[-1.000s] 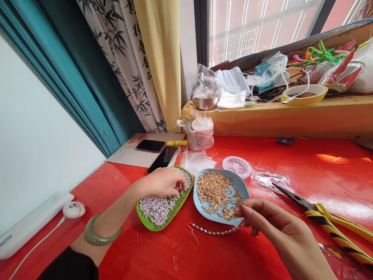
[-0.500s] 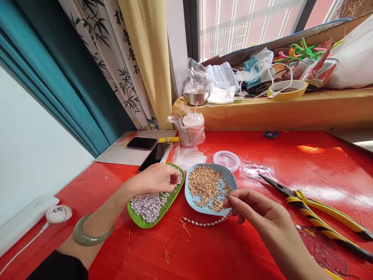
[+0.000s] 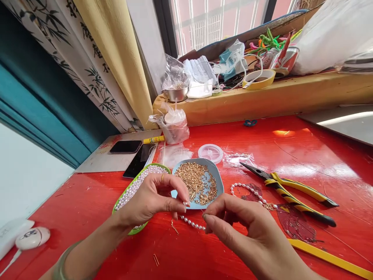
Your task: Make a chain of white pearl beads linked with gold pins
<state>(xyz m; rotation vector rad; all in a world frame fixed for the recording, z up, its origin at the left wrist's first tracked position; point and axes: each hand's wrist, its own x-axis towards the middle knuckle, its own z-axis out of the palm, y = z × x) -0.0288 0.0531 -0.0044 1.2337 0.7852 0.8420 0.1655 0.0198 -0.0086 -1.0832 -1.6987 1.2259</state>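
My left hand (image 3: 159,196) pinches a small pearl bead (image 3: 186,203) between thumb and index finger. Close by on the right, my right hand (image 3: 243,221) has its thumb and fingertips closed on the end of a pearl strand (image 3: 192,223); the thread itself is barely visible. The strand hangs over the red table, with a short gold chain (image 3: 175,227) at its far end. Behind my hands sits a light blue plate (image 3: 217,173) of gold beads (image 3: 190,177). A green tray (image 3: 134,232) of pearl beads (image 3: 140,184) is partly hidden by my left hand.
Yellow-black pliers (image 3: 291,190) lie at right, near a finished-looking pearl strand (image 3: 247,186). A clear round spool (image 3: 210,153) and plastic bags (image 3: 239,158) stand behind the plate. Two phones (image 3: 126,146) lie back left, beside a bagged cup (image 3: 176,126). A mouse (image 3: 32,238) is at left.
My left hand has come away from the green tray to the right, carrying a pearl bead up to my right hand. The view has turned right, revealing another pearl strand by the pliers.
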